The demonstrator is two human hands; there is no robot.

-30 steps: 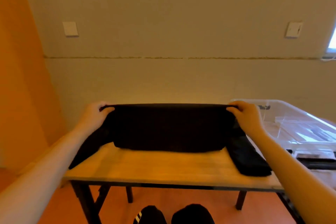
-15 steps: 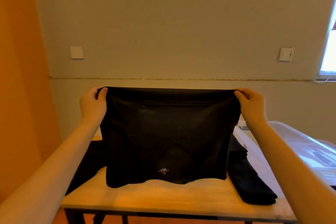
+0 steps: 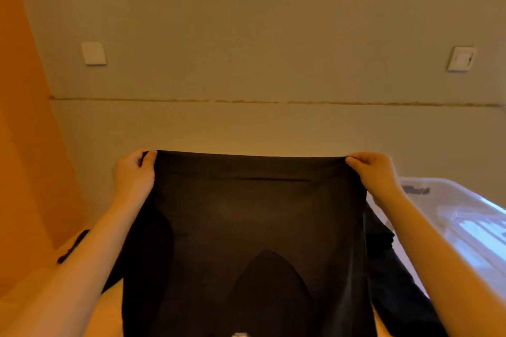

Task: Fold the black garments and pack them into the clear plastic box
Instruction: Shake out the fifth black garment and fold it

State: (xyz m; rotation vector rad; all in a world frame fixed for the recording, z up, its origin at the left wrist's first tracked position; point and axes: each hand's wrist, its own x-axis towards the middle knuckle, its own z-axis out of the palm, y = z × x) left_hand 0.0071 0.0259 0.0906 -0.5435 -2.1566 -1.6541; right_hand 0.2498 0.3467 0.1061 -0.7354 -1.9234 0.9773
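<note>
One black garment is hanging flat in the air in front of the person, its top edge running level from side to side. The left hand and right hand are each pinching a top corner, fingers curled on the cloth. The clear plastic box is sitting to the right, nearer the right hand, another dark garment lying beside it.

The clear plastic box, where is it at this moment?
In the head view the clear plastic box sits at the right edge, behind the right hand, which with the left hand holds up the black garment.
</note>
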